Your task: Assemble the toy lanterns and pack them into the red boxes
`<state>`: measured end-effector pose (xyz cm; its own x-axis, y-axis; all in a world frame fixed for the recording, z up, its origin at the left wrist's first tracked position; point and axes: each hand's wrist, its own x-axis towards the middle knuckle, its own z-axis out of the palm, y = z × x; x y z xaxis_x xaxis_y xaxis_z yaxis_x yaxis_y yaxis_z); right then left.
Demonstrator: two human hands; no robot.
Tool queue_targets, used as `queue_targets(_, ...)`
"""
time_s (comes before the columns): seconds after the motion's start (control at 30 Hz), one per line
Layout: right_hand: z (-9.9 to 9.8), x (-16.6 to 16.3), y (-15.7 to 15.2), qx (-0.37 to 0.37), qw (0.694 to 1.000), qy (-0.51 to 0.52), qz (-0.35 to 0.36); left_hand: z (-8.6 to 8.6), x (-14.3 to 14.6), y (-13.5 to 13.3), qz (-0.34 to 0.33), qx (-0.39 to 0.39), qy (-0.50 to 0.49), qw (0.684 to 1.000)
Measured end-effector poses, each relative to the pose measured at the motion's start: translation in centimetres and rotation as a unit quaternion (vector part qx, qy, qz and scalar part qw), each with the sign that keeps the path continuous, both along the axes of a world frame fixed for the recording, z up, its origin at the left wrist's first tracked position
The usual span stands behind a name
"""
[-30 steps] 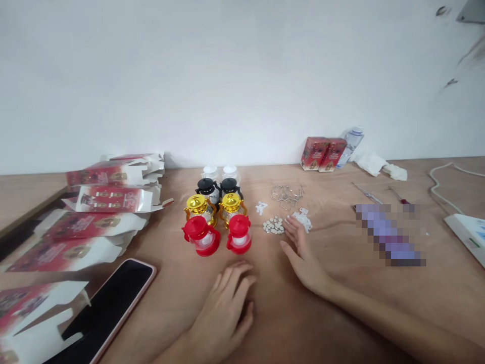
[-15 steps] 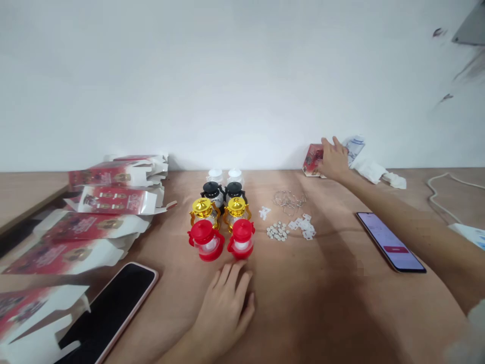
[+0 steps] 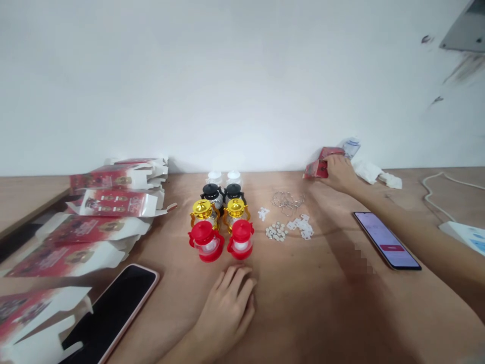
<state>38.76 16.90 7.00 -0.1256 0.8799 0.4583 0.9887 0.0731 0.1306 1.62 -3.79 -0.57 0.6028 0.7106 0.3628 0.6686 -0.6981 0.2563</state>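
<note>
My left hand (image 3: 229, 306) lies on the table with its fingers loosely curled and holding nothing, just in front of the red lanterns. Two small red lanterns (image 3: 241, 240) stand nearest to it. Behind them, in pairs, come gold lanterns (image 3: 236, 212), black lanterns (image 3: 234, 193) and white lanterns (image 3: 234, 177). Far off by the wall, my right hand (image 3: 339, 172) is closed on a small red printed cardboard box (image 3: 332, 151), which looks tilted. Another red surface (image 3: 316, 170) shows below it; whether it is a second box I cannot tell. My right fingertips are partly hidden.
Flattened red-and-white boxes (image 3: 102, 227) line the left side beside a dark-screened phone (image 3: 113, 308). Right of the lanterns lie button cells (image 3: 276, 231), white plastic pieces (image 3: 302, 225) and wire handles (image 3: 288, 201). A lit phone (image 3: 386, 240) lies under my right forearm; crumpled white plastic (image 3: 367, 172) sits behind.
My right hand has gone from spread fingers over the red box to closing on it, and the box has tipped up. My left hand has stayed almost in place, its fingers slightly more curled.
</note>
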Motion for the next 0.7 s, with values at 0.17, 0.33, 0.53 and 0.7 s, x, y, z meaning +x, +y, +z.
queue_targets(0.17,-0.3,-3.8,-7.5,0.106,0.960,0.241,0.099,0.7,-0.6,0.2,-0.018,-0.196,-0.100,0.975)
queue_targets(0.33,-2.5,-9.6,-18.5,0.039,0.915,0.373,0.148,0.2,-0.9,0.1,0.007,-0.341,-0.225,0.913)
queue_targets(0.53,-7.5,-14.6,-22.6,-0.078,0.795,0.548,0.249,-0.4,-0.4,-0.9,-0.023,-0.495,-0.413,0.764)
queue_targets(0.7,-9.2,-15.3,-21.7,-0.143,0.660,0.698,0.238,0.3,-0.2,-0.6,-0.011,-0.526,-0.450,0.722)
